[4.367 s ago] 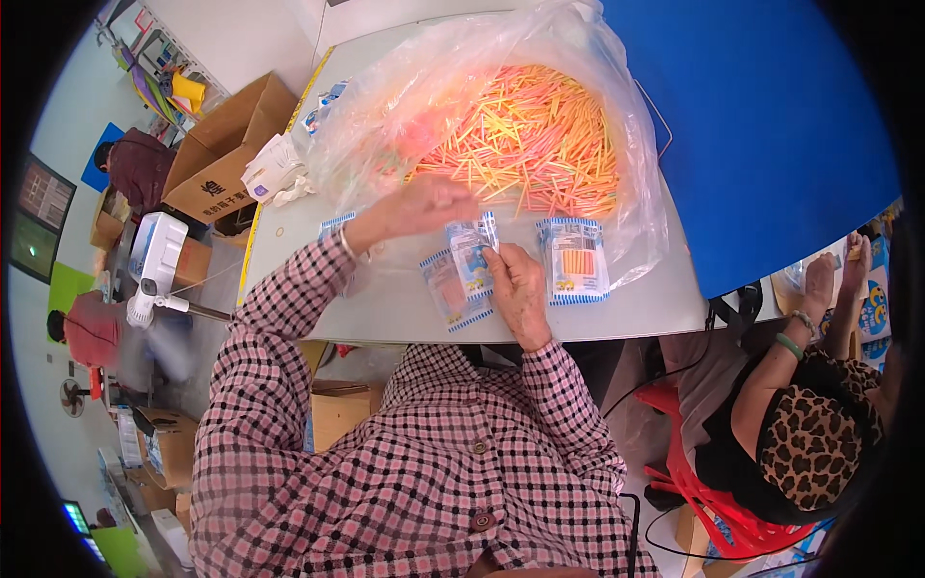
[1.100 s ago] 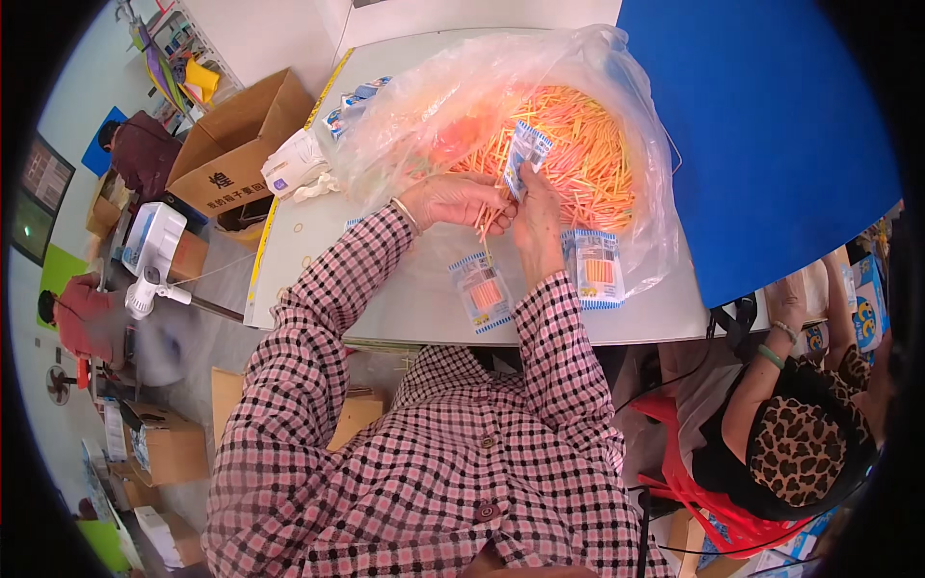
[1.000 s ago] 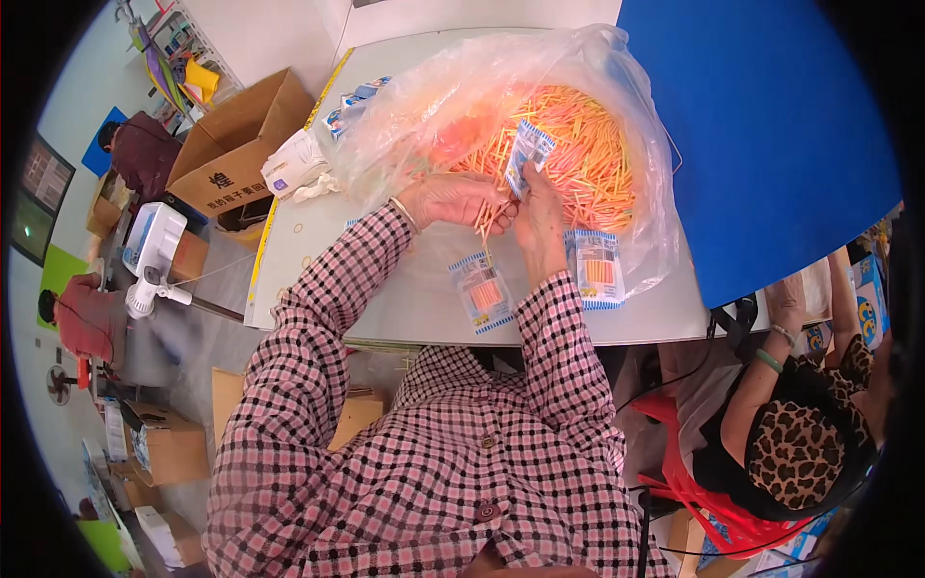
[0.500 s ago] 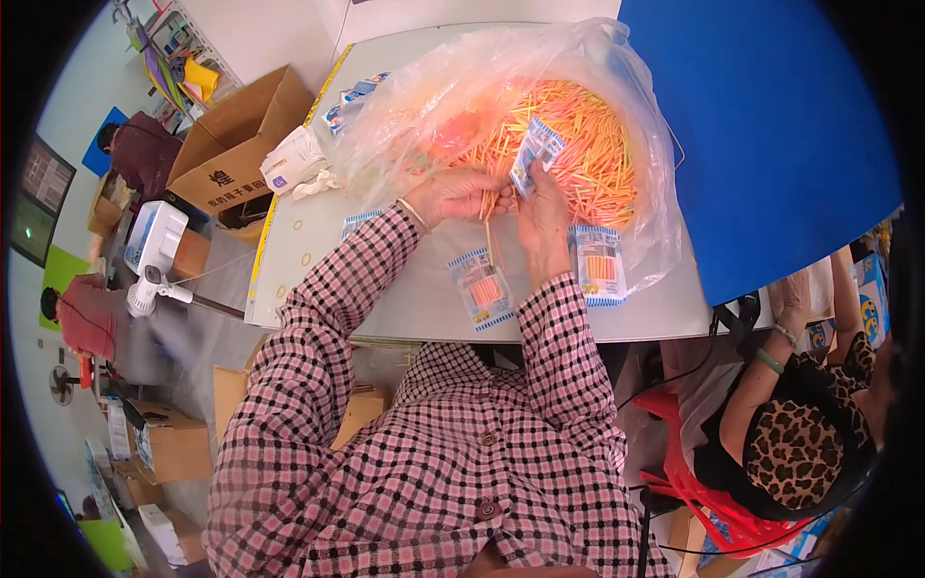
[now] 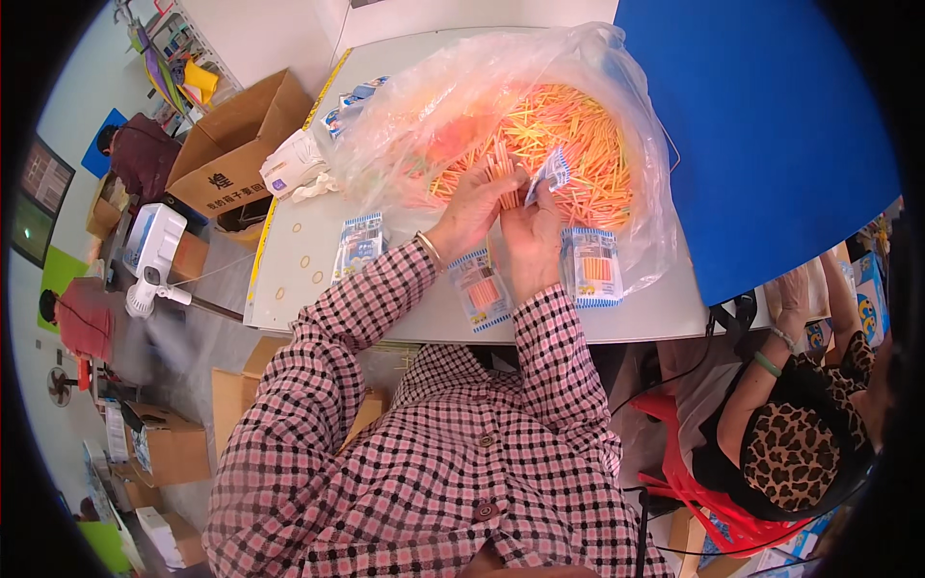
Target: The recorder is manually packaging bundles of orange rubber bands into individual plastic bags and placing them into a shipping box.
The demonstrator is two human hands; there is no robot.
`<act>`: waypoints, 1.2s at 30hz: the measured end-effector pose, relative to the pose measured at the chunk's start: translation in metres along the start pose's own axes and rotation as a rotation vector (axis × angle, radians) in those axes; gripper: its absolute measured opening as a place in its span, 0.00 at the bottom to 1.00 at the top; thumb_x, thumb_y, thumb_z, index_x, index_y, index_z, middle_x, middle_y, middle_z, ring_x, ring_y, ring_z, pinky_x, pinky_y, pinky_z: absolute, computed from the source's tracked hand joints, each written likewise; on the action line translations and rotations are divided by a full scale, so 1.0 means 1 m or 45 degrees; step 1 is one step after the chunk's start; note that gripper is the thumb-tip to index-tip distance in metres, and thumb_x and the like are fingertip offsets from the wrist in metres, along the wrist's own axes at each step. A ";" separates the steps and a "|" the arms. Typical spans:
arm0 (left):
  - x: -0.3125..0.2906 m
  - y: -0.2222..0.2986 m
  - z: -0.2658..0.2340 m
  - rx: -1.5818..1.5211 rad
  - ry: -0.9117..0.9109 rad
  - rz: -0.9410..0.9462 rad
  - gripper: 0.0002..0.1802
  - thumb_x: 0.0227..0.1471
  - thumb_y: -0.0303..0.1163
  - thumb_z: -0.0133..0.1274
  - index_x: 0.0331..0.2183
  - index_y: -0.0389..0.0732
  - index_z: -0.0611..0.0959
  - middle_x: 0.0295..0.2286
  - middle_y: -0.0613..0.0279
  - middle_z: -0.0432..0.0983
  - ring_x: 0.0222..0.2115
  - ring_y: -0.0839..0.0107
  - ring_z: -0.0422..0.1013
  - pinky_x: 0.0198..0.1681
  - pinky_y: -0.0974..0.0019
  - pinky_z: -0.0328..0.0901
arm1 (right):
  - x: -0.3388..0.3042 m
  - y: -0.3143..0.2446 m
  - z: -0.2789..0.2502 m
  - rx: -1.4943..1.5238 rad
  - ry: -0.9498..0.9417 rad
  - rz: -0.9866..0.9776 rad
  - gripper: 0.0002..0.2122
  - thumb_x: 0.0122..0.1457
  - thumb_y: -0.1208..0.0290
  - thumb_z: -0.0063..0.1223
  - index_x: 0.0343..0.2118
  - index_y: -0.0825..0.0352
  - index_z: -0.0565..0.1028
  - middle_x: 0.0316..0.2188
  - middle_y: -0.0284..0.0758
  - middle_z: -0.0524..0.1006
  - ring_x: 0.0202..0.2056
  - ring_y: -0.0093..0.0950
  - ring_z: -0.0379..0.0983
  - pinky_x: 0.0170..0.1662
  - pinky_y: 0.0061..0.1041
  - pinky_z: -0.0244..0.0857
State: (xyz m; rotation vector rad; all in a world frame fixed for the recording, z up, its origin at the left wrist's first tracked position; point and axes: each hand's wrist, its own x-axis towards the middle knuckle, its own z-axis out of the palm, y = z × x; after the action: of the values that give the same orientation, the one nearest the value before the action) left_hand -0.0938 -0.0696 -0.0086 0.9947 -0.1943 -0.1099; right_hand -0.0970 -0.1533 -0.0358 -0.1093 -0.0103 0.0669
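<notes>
My left hand (image 5: 472,204) is closed round a small bundle of thin orange-pink sticks (image 5: 500,164), their ends pointing up. Close beside it, my right hand (image 5: 533,234) pinches a small blue-and-white packet (image 5: 553,171), tilted, with its top pointing right and up. Both hands meet over the near edge of a large clear plastic bag (image 5: 434,106), heaped with loose orange, pink and yellow sticks (image 5: 578,135). On the table below lie a packet with sticks showing through it (image 5: 480,292), another such packet (image 5: 594,269) to the right, and a blue-and-white packet (image 5: 359,243) left of my wrist.
The white table (image 5: 289,308) has a yellow measuring tape (image 5: 326,91) along its left edge. A tissue pack (image 5: 292,164) lies there, near an open cardboard box (image 5: 236,144). A blue board (image 5: 761,135) stands at right. A co-worker's arm (image 5: 756,385) is at lower right; a fan (image 5: 159,250) stands left.
My left hand has turned the stick bundle from hanging downward to pointing up. My right hand has moved slightly down and left, and its packet now tilts to the right.
</notes>
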 end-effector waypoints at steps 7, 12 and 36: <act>-0.007 -0.010 0.003 0.080 -0.040 0.121 0.10 0.54 0.29 0.48 0.39 0.37 0.72 0.32 0.62 0.73 0.34 0.76 0.70 0.41 0.70 0.66 | -0.002 -0.002 -0.001 -0.063 0.084 -0.071 0.14 0.62 0.69 0.39 0.48 0.70 0.64 0.45 0.36 0.69 0.46 0.27 0.65 0.52 0.26 0.59; 0.002 -0.001 -0.022 -0.118 -0.146 -0.025 0.09 0.55 0.30 0.46 0.38 0.37 0.72 0.34 0.60 0.73 0.35 0.71 0.70 0.42 0.67 0.66 | -0.010 -0.013 0.004 -0.481 0.185 -0.233 0.12 0.59 0.69 0.46 0.42 0.71 0.70 0.38 0.34 0.74 0.40 0.23 0.70 0.47 0.24 0.63; -0.032 0.074 0.007 0.585 -0.370 0.075 0.15 0.60 0.40 0.39 0.36 0.39 0.72 0.34 0.61 0.72 0.38 0.74 0.69 0.43 0.69 0.64 | -0.066 -0.040 0.009 -1.525 -0.253 0.172 0.11 0.57 0.67 0.52 0.36 0.70 0.77 0.27 0.25 0.75 0.29 0.12 0.64 0.36 0.13 0.58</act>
State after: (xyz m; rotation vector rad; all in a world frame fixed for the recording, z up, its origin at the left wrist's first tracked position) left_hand -0.1260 -0.0296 0.0539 1.4277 -0.5319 -0.1600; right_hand -0.1605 -0.1969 -0.0231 -1.3009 -0.2431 0.2007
